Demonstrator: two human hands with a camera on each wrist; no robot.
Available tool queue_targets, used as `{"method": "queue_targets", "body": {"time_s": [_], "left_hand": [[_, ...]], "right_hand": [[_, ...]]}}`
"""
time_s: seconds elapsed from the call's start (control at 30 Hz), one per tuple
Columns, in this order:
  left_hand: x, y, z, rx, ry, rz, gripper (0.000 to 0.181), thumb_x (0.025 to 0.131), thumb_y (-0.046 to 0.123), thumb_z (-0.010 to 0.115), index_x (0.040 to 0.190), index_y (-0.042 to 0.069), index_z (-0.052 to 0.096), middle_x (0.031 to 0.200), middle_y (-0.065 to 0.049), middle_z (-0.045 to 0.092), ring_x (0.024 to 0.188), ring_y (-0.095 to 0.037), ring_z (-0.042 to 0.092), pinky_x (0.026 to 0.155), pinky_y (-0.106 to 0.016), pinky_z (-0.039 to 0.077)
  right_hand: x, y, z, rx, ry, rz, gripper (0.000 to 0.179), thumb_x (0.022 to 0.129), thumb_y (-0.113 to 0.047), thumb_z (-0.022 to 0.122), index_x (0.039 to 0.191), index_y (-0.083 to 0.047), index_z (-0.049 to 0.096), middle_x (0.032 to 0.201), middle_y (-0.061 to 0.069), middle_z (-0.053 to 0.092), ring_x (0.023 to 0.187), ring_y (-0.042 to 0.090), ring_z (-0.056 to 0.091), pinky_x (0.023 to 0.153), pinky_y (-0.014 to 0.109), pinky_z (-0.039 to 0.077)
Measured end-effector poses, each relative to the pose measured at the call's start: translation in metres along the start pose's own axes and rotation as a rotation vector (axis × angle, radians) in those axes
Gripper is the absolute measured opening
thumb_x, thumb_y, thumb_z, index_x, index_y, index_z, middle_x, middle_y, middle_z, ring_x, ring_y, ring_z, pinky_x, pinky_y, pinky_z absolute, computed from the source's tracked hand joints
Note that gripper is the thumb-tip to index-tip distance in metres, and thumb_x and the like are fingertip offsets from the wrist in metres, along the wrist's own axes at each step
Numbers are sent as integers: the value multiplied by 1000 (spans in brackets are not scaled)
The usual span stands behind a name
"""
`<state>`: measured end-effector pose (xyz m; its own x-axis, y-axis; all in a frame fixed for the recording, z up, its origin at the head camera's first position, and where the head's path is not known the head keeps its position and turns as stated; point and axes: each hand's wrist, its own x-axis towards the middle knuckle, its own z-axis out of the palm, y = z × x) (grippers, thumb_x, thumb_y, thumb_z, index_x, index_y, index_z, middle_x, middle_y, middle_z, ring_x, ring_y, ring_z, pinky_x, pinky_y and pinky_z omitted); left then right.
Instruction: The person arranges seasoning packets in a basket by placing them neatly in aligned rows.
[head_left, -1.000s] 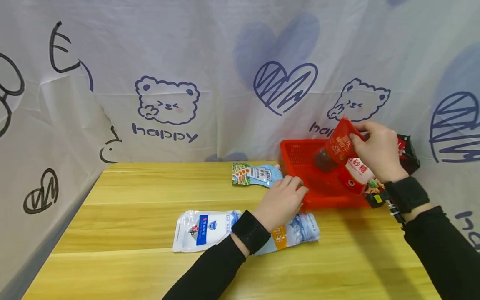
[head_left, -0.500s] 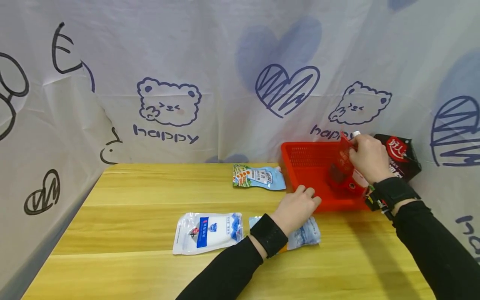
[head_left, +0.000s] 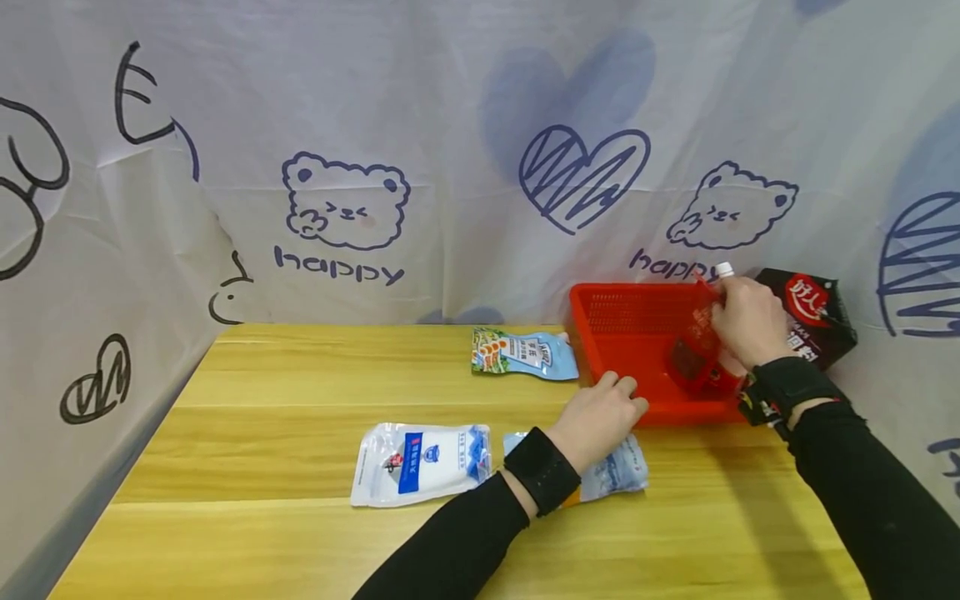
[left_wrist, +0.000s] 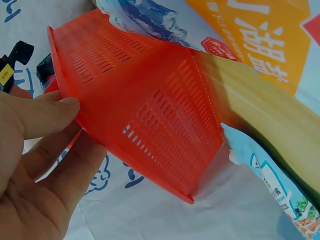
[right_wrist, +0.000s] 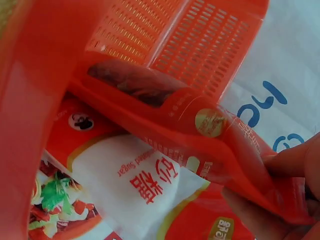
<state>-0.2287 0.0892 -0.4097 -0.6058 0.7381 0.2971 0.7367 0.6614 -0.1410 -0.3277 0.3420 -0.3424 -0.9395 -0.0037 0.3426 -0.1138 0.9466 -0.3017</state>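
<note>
My right hand (head_left: 753, 321) pinches the top end of a red pouch (right_wrist: 215, 145) with a clear window showing dark contents. The pouch stands tilted inside a red plastic basket (head_left: 611, 315) at the table's back right. Below it, in the right wrist view, lies a red and white sugar bag (right_wrist: 142, 172). My left hand (head_left: 600, 421) holds the basket's near rim, the thumb over the edge and the fingers outside, as the left wrist view shows. Under that arm lies a blue, white and orange bag (left_wrist: 260, 32), partly hidden.
A blue Heinz pouch (head_left: 536, 356) lies left of the basket. Nearer me rests a white and blue bag (head_left: 446, 458). Behind my right hand a black box (head_left: 817, 317) and a white cap (head_left: 723, 269) show. A printed cloth (head_left: 450, 150) hangs behind the table.
My right hand has lowered the red pouch into the basket. The left hand has moved right along the basket's near side, then stayed there.
</note>
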Motion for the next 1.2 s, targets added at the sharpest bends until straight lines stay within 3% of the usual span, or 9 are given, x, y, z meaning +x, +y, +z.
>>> {"method": "queue_targets", "body": {"time_s": [0.23,0.6,0.87,1.1,1.2], "left_hand": [[2,-3,-1,-22,-19,0,23,105,19,64,123,26,76,115,1,65,96,-14,52,73,-16,52],[0,-6,1,-66,-7,4,23,105,18,64,122,24,77,114,1,65,95,-14,52,71,-16,49],[-2,-6,4,-83,19,7,21,104,17,65,119,23,79,111,1,65,92,-14,51,67,-15,46],[-2,-6,4,-94,30,11,21,104,16,65,118,23,79,110,2,65,92,-14,51,69,-15,46],[-1,-6,2,-96,26,11,21,105,16,64,118,23,79,111,2,65,93,-14,52,70,-16,47]], "right_hand": [[3,3,-6,-8,-40,40,38,99,-6,62,132,13,58,115,37,62,92,51,57,94,71,49],[-11,-2,-10,24,10,54,50,101,-12,63,143,11,51,132,38,54,115,55,50,105,73,40],[-49,-21,-15,74,179,0,49,100,-15,66,144,3,55,141,32,55,125,51,51,103,73,43],[-88,-29,1,98,306,-159,44,92,-8,76,133,3,65,131,29,64,118,49,60,98,70,48],[-103,-32,11,109,316,-203,43,90,-7,79,130,1,68,128,26,67,113,47,62,93,67,50]]}}
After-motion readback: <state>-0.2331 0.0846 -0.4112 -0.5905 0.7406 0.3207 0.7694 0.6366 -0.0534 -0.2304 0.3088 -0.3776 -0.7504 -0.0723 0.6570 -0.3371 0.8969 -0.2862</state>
